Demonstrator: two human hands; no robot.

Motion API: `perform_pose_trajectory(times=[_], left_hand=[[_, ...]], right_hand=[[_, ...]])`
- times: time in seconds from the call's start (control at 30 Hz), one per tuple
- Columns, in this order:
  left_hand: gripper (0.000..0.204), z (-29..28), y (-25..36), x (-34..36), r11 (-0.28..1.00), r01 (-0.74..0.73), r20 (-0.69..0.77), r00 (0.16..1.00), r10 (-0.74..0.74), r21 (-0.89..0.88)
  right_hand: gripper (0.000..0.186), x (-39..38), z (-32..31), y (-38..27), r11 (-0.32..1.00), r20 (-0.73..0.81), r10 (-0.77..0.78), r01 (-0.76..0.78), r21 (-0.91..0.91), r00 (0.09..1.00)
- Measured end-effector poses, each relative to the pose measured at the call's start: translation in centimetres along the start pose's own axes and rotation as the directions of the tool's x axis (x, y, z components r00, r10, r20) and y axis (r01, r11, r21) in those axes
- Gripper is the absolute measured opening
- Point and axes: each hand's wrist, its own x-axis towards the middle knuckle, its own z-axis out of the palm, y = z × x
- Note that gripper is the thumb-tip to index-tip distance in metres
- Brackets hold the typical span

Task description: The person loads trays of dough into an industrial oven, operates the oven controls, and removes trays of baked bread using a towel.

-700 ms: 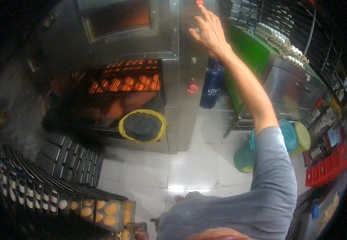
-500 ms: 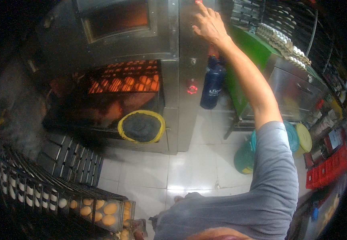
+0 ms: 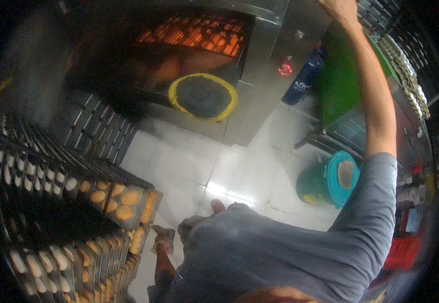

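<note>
My right hand (image 3: 338, 9) is raised at the top edge against the steel column beside the oven; its fingertips are cut off or indistinct. Below it are a red valve knob (image 3: 284, 69) and a dark blue cylinder (image 3: 300, 81). My left hand (image 3: 162, 241) is low, closed on what looks like a crumpled grey cloth (image 3: 168, 233), beside racked trays (image 3: 124, 212) of round buns. The open oven (image 3: 179, 58) glows orange inside, with a round dark pad with a yellow rim (image 3: 201, 96) at its front.
A green-sided steel cabinet (image 3: 338, 93) with egg cartons (image 3: 411, 91) stands at right. A lidded teal bucket (image 3: 315, 184) is below it on the tiled floor (image 3: 234, 166). Red crates (image 3: 401, 252) are at the lower right; dark rack frames (image 3: 98, 126) are at the left.
The view has turned, so the oven sits higher and farther right. My right hand has left the red button it was touching. My left hand with the grey cloth shows more.
</note>
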Motion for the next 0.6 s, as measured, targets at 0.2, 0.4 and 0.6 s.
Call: perform_pose_trajectory(times=[0.2, 0.4, 0.6], left_hand=[[0.035, 1.3, -2.1, -1.4, 0.995, 0.089, 0.065, 0.994, -0.092, 0.051], [0.013, 2.6, 0.7, -1.5, 0.905, 0.224, 0.242, 0.915, -0.323, 0.363], [0.019, 3.0, -1.0, -2.8, 0.946, 0.221, 0.001, 0.974, -0.227, -0.238]], right_hand=[[0.038, -1.5, 0.3, 1.2, 0.999, -0.050, -0.025, 0.027, 0.025, 0.998], [0.051, 0.6, 1.6, 3.3, 0.981, -0.078, -0.190, 0.186, -0.061, 0.979], [0.048, 0.5, 2.8, 3.3, 0.977, -0.125, -0.214, 0.212, -0.031, 0.969]])
